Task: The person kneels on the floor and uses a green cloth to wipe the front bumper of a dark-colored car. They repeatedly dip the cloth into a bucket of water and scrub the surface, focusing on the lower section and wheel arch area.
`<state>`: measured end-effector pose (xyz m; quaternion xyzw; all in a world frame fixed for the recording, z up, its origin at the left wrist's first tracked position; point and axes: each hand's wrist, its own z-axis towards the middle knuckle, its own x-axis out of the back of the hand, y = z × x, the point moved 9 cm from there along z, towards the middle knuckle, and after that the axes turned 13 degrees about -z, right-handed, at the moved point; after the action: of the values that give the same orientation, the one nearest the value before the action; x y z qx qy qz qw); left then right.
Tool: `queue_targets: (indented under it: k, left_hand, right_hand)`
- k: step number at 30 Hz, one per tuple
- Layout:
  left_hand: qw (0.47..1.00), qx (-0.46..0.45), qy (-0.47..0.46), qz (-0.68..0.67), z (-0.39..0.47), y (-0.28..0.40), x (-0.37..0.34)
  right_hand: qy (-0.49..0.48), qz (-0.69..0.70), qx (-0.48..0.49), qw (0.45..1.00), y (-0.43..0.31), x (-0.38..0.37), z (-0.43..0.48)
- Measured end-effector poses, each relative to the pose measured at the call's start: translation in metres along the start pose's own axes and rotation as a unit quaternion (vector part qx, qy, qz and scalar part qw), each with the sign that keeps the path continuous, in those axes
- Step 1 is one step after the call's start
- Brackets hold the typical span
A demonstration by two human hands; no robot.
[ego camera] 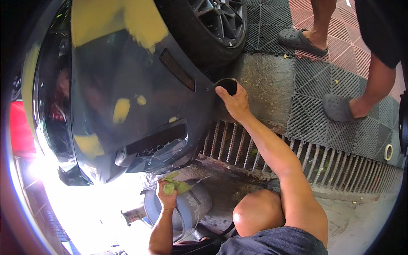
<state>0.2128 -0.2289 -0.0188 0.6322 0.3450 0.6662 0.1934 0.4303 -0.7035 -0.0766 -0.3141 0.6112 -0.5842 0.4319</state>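
Note:
My left hand (pixel 167 197) is closed on a crumpled yellow-green cloth (pixel 173 187), above a bucket (pixel 188 207) with a wire handle. In my right hand (pixel 237 102) is a dark, curved sheet or pad (pixel 227 85), possibly sandpaper, held at the edge of a dark car bumper (pixel 153 102). Yellowish filler or putty patches (pixel 121 110) mark the bumper and the panel above it. A narrow side marker (pixel 177 70) lies left of my right hand, and a bumper vent opening (pixel 159 140) is lower down.
A car wheel (pixel 220 19) stands at the top. Another person's feet in clogs (pixel 302 41) are on plastic floor tiles (pixel 322 95) at right. A metal drain grate (pixel 306 159) crosses the floor. A tape roll (pixel 388 152) lies at far right. Bright glare hides the lower left.

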Motion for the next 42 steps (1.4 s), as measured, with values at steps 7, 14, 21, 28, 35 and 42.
queue_targets:
  k: [7, 14, 21, 28, 35, 42]
  left_hand:
    - [0.995, -0.042, -0.062, 0.060, 0.009, 0.001, -0.017]
    - [0.995, -0.026, -0.051, 0.080, 0.003, -0.009, -0.008]
    - [0.991, -0.068, -0.061, 0.099, 0.013, 0.013, -0.020]
    - [0.992, -0.021, -0.071, 0.105, 0.003, -0.014, -0.005]
    - [0.978, -0.073, -0.094, 0.172, 0.012, 0.017, -0.023]
    - [0.976, -0.073, -0.098, 0.182, 0.006, 0.028, -0.019]
  right_hand:
    - [-0.012, -0.015, 0.090, 0.996, -0.005, -0.031, 0.040]
    - [-0.048, 0.050, 0.020, 0.997, -0.036, -0.045, 0.064]
    - [-0.049, 0.059, 0.043, 0.996, -0.029, -0.037, 0.064]
    - [-0.042, -0.008, 0.084, 0.996, -0.043, -0.049, 0.056]
    - [-0.050, 0.061, 0.054, 0.995, -0.082, -0.042, 0.080]
    - [-0.066, 0.068, 0.040, 0.995, -0.041, -0.044, 0.047]
